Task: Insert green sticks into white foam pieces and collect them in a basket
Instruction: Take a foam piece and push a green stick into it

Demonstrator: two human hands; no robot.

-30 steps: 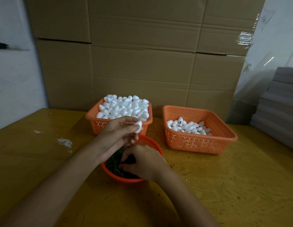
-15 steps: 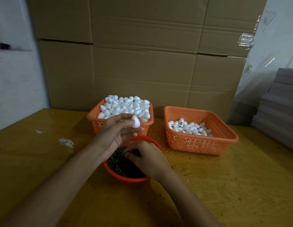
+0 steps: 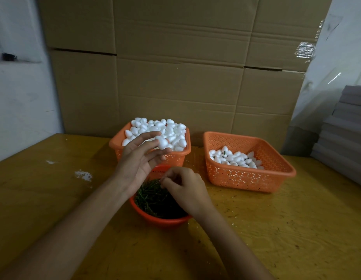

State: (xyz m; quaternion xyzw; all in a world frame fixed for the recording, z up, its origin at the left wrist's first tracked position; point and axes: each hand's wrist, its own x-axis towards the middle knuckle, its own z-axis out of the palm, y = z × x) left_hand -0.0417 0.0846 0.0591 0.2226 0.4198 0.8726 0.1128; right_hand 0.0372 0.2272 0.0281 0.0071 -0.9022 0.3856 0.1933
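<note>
My left hand [image 3: 139, 160] pinches a white foam piece [image 3: 161, 142] between thumb and fingertips, in front of the left orange basket [image 3: 176, 156] heaped with white foam pieces [image 3: 155, 128]. My right hand [image 3: 185, 188] is over the round orange bowl [image 3: 161, 220] of green sticks [image 3: 153, 197], its thumb and fingers pinching a thin green stick [image 3: 159, 181] at the bowl's far side. The right orange basket [image 3: 252, 176] holds a low layer of foam pieces [image 3: 234, 158], some showing a green stick end.
Everything stands on a yellow wooden table [image 3: 276, 229] with a white smear [image 3: 83, 175] at the left. Tall cardboard boxes [image 3: 175, 67] close off the back. A stack of grey sheets [image 3: 345, 134] lies at the right edge.
My left hand has lifted the foam piece up and away from the bowl. My right hand has come out of the stick pile and risen to the bowl's far rim, fingers pinched.
</note>
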